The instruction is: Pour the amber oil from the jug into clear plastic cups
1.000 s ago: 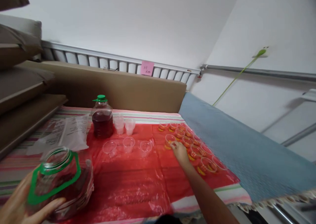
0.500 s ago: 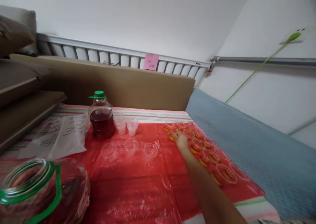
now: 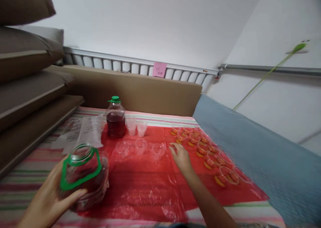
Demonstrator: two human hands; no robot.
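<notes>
At the lower left, my left hand (image 3: 51,191) wraps round a clear plastic jug (image 3: 87,177) of dark red liquid. The jug has an uncapped mouth and a green handle ring, and it tilts a little. My right hand (image 3: 181,156) hovers over the red plastic sheet (image 3: 150,184), its fingers apart and holding nothing. To its left stand three clear plastic cups (image 3: 140,146) with no liquid visible in them. On its right are several cups (image 3: 202,149) that look orange-yellow near the bottom.
A second jug (image 3: 116,124) of red liquid with a green cap stands behind, beside two stacks of clear cups (image 3: 141,129). A crumpled plastic bag (image 3: 91,131) lies left. Brown cushions (image 3: 27,87) pile up at the left; a blue surface (image 3: 245,141) borders the right.
My right hand has let go of a cup in the right-hand group and drawn back toward the left. My left hand has come into view, gripping the open jug. The view has shifted left.
</notes>
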